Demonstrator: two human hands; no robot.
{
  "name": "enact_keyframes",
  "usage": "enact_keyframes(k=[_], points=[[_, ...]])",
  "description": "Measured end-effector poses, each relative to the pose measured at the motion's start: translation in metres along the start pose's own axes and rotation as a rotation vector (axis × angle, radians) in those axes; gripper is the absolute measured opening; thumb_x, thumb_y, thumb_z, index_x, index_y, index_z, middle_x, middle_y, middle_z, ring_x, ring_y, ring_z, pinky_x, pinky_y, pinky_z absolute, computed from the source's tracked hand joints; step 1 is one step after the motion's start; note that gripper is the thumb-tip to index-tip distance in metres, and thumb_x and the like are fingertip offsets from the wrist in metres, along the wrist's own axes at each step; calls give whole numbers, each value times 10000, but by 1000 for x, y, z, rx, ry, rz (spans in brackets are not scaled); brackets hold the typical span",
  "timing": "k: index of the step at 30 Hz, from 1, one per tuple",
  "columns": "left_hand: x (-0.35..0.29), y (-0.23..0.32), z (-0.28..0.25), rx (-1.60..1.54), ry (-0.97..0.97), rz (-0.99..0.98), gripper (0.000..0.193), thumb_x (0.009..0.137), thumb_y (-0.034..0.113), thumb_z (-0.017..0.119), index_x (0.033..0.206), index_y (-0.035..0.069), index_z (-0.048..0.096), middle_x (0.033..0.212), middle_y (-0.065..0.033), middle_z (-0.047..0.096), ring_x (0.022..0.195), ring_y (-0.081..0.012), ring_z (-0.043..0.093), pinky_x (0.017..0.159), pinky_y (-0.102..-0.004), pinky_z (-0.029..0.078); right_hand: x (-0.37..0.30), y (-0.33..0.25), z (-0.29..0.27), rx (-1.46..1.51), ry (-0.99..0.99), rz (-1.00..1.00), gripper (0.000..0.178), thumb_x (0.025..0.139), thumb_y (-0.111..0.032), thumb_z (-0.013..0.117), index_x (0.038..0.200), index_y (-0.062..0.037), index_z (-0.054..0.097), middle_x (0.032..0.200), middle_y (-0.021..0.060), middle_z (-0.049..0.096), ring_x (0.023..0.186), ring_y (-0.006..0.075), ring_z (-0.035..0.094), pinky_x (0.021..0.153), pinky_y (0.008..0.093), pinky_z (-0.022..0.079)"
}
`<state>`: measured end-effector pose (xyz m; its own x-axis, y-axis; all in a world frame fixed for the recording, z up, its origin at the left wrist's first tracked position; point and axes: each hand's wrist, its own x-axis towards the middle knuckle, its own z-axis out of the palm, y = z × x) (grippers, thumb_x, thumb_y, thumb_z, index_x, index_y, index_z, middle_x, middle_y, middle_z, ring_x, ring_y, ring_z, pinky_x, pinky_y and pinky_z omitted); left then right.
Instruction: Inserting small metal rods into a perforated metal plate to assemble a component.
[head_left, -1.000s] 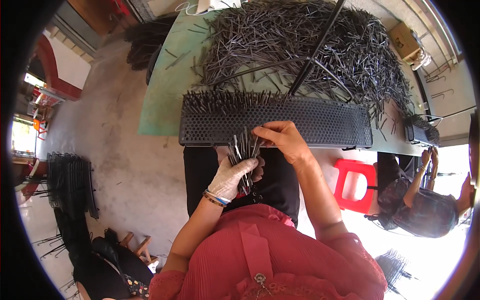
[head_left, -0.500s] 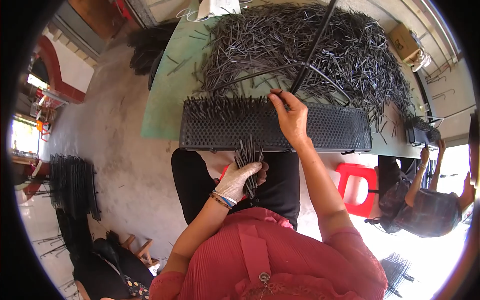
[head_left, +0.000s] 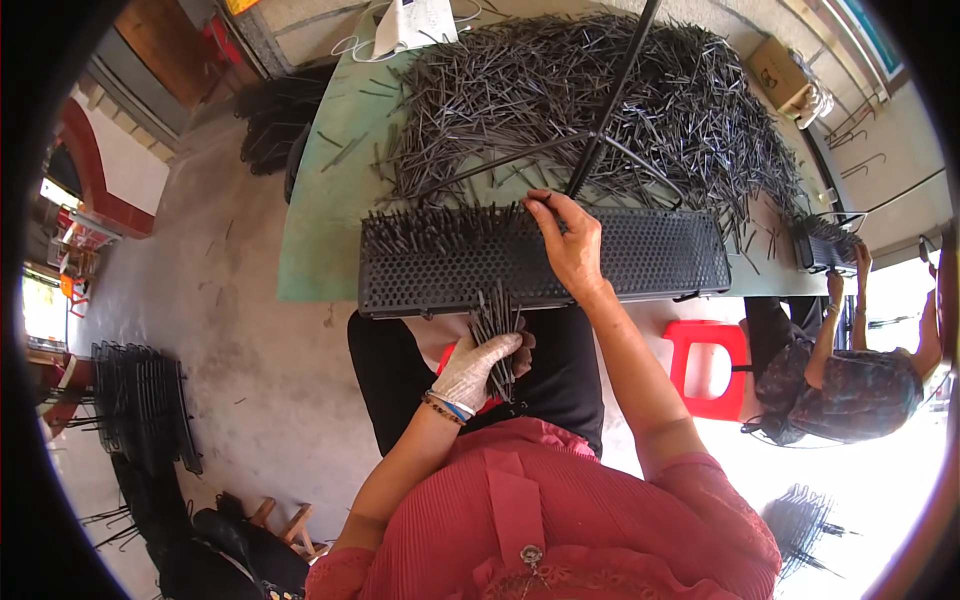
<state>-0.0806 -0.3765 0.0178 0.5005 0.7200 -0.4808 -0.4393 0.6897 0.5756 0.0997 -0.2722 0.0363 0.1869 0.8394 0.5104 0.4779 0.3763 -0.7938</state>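
Black pins (head_left: 493,325) fill the left hand (head_left: 480,368); the right hand (head_left: 572,240) touches the perforated tray (head_left: 660,255).

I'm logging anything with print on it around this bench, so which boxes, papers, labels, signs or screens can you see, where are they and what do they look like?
Cardboard box: beyond the table's far right corner, small, brown, squarish, with a dark mark on its top.
White sheet or packet: far edge of the green table, behind the pile of metal pins, flat, with faint print and a white cord beside it.
No screens visible.
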Motion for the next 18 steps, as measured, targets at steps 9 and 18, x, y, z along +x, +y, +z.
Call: enact_keyframes(k=[9,18], points=[[3,-3,-5,10,-4,-12,288,891,93,643,1153,7,560,969,-109,671,769,-172,662,689,-310,578,6,0,-12,-163,-80,-164,165,844,-77,722,977,12,680,894,131,697,772,234,684,700,306,532],[2,-3,-4,-5,-8,-7,287,899,82,630,1166,5,557,973,-113,666,774,-178,660,689,-316,575,8,2,-9,-171,-28,-178,156,833,-58,732,949,29,673,868,135,688,734,231,677,666,306,529]])
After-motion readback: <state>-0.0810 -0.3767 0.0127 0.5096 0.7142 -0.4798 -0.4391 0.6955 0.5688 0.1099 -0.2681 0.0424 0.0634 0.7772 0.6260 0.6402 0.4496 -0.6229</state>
